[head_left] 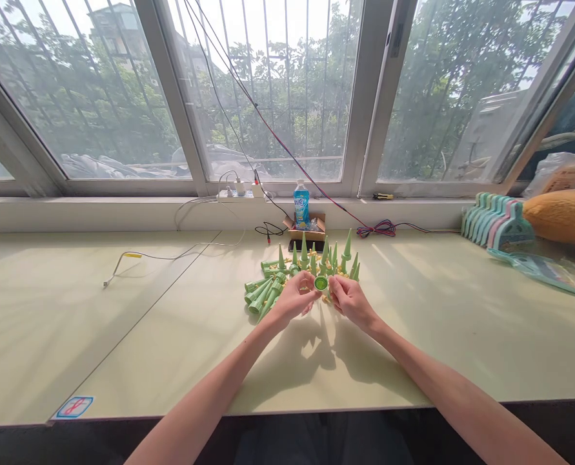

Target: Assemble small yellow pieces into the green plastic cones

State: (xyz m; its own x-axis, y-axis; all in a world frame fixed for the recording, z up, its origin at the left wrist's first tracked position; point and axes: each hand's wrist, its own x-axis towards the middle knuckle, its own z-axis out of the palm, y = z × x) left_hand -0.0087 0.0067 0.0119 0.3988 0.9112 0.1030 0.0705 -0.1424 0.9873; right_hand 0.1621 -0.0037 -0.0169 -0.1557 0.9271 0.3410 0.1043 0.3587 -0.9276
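My left hand (pixel 299 296) is closed around a green plastic watering spike (pixel 321 284), whose round open end faces me. Beside its rim, my right hand (pixel 349 301) is pinched shut; whatever lies between those fingertips is too small and covered to make out. Just beyond both hands is a cluster of green watering spikes. Several stand on end with points up (pixel 304 252), and others lie in a pile on the left (pixel 264 294). Small yellow pieces (pixel 326 298) show among them.
Behind the spikes, a blue bottle (pixel 301 205) stands by a small cardboard box (pixel 320 226), near a dark flat object (pixel 307 246). Coiled cables (pixel 377 228) and a power strip (pixel 241 192) sit along the sill. Pastel plastic pieces (pixel 497 221) stand at right; a white cable (pixel 122 258) lies left.
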